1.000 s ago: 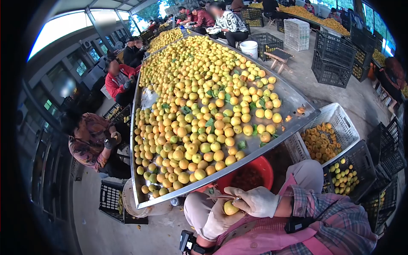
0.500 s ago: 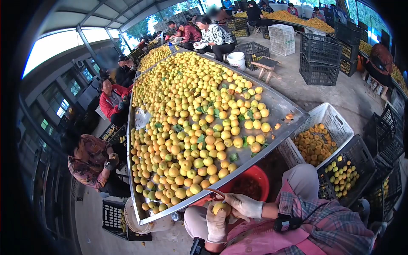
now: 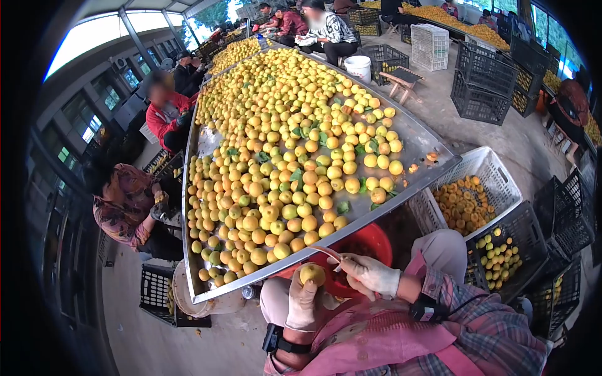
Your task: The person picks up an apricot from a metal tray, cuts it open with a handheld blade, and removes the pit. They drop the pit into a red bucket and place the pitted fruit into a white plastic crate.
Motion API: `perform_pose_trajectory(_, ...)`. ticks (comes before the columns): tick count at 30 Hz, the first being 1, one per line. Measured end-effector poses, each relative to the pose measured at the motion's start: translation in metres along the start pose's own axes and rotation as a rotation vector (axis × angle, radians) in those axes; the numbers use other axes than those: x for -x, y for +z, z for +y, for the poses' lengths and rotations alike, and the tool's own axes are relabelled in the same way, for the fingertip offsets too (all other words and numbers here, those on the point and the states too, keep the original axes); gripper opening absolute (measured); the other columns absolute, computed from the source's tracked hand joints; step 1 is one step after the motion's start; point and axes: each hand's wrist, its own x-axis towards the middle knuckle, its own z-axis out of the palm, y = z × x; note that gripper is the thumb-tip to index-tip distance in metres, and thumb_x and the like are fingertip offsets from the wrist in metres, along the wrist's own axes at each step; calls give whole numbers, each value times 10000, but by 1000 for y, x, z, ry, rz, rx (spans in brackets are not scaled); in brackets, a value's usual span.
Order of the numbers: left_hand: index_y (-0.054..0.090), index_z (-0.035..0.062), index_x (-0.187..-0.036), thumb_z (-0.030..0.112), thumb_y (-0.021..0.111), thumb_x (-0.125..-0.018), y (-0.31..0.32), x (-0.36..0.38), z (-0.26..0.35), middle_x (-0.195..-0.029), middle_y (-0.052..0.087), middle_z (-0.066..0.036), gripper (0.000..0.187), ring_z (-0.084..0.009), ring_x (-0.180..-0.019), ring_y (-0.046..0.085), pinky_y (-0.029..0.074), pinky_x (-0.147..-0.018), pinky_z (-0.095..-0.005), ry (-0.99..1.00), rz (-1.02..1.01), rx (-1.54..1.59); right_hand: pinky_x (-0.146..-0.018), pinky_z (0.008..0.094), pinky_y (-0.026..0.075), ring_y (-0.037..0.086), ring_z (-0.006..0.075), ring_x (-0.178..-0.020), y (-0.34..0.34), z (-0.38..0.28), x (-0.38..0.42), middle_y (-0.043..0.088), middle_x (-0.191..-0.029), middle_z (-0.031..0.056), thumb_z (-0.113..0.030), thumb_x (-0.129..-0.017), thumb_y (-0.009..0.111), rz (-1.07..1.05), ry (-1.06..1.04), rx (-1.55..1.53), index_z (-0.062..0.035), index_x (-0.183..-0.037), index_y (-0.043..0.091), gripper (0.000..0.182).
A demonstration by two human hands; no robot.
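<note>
My left hand (image 3: pixel 302 306), in a pale work glove, grips a yellow apricot (image 3: pixel 312 274) between thumb and fingers. Just to its right, my gloved right hand (image 3: pixel 371 274) is closed around a thin, curved reddish-brown tool (image 3: pixel 326 252); its working end is too small to make out. The tool stands apart from the fruit. Below my hands lies my pink apron (image 3: pixel 376 351), and behind them sits a red basin (image 3: pixel 370 244). Many loose apricots (image 3: pixel 263 194) and a few green leaves cover the metal sorting table (image 3: pixel 426 169) in front of me.
On my right are a white crate (image 3: pixel 495 182) of halved apricots and a black crate (image 3: pixel 527 238) holding whole ones. A white bucket (image 3: pixel 216 304) stands under the table's near corner. People sit along the left side, one in a red jacket (image 3: pixel 162 119). Black crates (image 3: pixel 483 81) are stacked farther back.
My hands have moved apart: the right hand with the tool has drawn away from the apricot, and the left hand holds the fruit farther left. The view has shifted slightly.
</note>
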Motion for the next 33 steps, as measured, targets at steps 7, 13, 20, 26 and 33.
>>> perform_pose_trajectory(7, 402, 47, -1313, 538, 751, -746, 14, -3, 18, -1069, 603, -62, 828, -131, -904, 590, 480, -754, -234, -6, -83, 176, -632, 414, 475, 613, 359, -749, -6, 9, 0, 604, -810, 154, -134, -929, 566, 145, -522, 641, 3, -998, 531, 157)
perform_pose_trajectory(13, 453, 35, -1239, 504, 750, -771, 7, -4, 15, -966, 611, -38, 727, -71, -680, 481, 394, -608, -188, -12, -163, 122, -622, 436, 475, 621, 393, -761, 7, 10, 0, 615, -814, 178, -183, -930, 567, 142, -556, 684, 1, -1030, 513, 216)
perform_pose_trajectory(20, 460, 28, -1228, 485, 756, -772, 6, -4, 16, -978, 595, -30, 710, -59, -666, 466, 376, -584, -183, -32, -157, 100, -618, 451, 471, 619, 392, -750, 9, 15, 1, 619, -815, 178, -220, -933, 558, 170, -507, 757, -10, -1015, 509, 231)
perform_pose_trajectory(26, 393, -5, -1301, 373, 803, -758, 2, -4, 13, -1087, 587, -79, 778, -139, -938, 568, 493, -782, -239, 37, -152, -92, -547, 401, 471, 624, 306, -622, 4, 26, -12, 600, -735, 133, -283, -929, 598, 306, -598, 493, -24, -1062, 526, 300)
perform_pose_trajectory(33, 407, 0, -1270, 105, 791, -769, 18, 7, 19, -1103, 584, -104, 640, -169, -958, 605, 529, -834, -290, 81, -151, -223, -329, 240, 370, 476, 102, -372, 22, -6, -9, 568, -707, 49, -350, -937, 600, 178, -21, -58, -4, -1165, 463, 436)
